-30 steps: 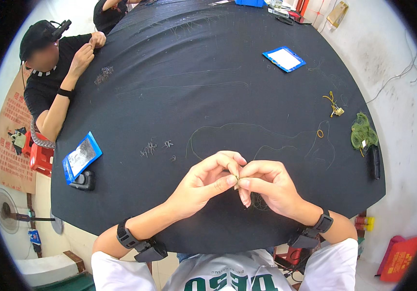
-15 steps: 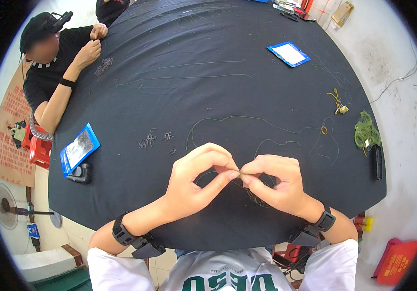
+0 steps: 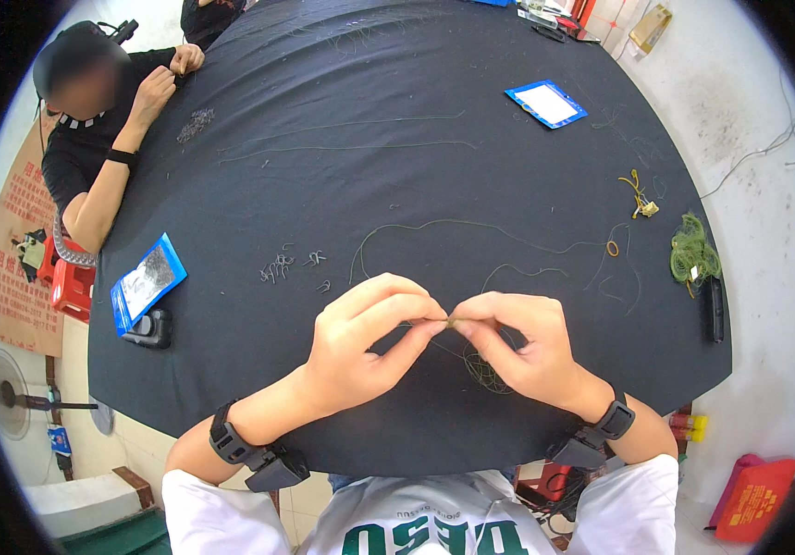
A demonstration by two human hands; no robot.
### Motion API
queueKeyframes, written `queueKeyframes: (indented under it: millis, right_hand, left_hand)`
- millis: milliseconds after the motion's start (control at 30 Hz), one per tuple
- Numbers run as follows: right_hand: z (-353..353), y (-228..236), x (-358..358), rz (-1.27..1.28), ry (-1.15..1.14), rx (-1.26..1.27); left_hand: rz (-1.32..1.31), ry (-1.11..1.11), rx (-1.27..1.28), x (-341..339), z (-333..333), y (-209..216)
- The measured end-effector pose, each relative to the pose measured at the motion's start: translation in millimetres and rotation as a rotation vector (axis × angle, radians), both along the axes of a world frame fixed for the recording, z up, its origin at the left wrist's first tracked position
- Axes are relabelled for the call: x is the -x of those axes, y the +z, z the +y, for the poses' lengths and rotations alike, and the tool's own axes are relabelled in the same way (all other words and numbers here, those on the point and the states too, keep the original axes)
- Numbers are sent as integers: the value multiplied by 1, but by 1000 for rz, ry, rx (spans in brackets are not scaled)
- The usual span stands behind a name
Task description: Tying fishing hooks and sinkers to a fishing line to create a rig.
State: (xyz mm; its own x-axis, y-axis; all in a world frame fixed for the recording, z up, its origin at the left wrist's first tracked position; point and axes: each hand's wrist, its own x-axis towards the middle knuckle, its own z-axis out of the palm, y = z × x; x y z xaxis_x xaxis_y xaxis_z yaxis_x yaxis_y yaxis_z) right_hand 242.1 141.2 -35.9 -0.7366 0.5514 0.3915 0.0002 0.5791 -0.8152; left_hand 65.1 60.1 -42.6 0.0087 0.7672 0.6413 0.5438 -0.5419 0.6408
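My left hand (image 3: 365,342) and my right hand (image 3: 513,347) meet fingertip to fingertip over the near part of the black table (image 3: 397,111). Between thumb and forefinger of both hands I pinch a thin olive-green cord (image 3: 471,227), which trails away across the cloth in a long loop. A small tangle of the same cord (image 3: 482,368) lies under my right hand. Several small metal hooks (image 3: 282,266) lie scattered just beyond my left hand.
A blue packet (image 3: 145,282) and a black device (image 3: 147,328) lie at the left edge. A green cord bundle (image 3: 693,257), a yellow ring (image 3: 612,248) and a blue-framed card (image 3: 546,103) lie on the right. Another person (image 3: 101,139) works at the far left.
Both hands have stayed pinched together on the cord, with fingers shifting slightly. The view has tilted a little. The person at the left keeps working.
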Motion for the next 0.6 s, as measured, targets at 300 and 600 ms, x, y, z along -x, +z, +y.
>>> queueKeyframes:
  millis: [300, 600]
  right_hand:
    - [-2, 0, -4, 148, -25, 582]
    - [-4, -5, -1, 84, -7, 440]
  left_hand:
    - [-357, 8, 205, 0, 0, -10]
    - [-443, -43, 303, -1, -2, -9]
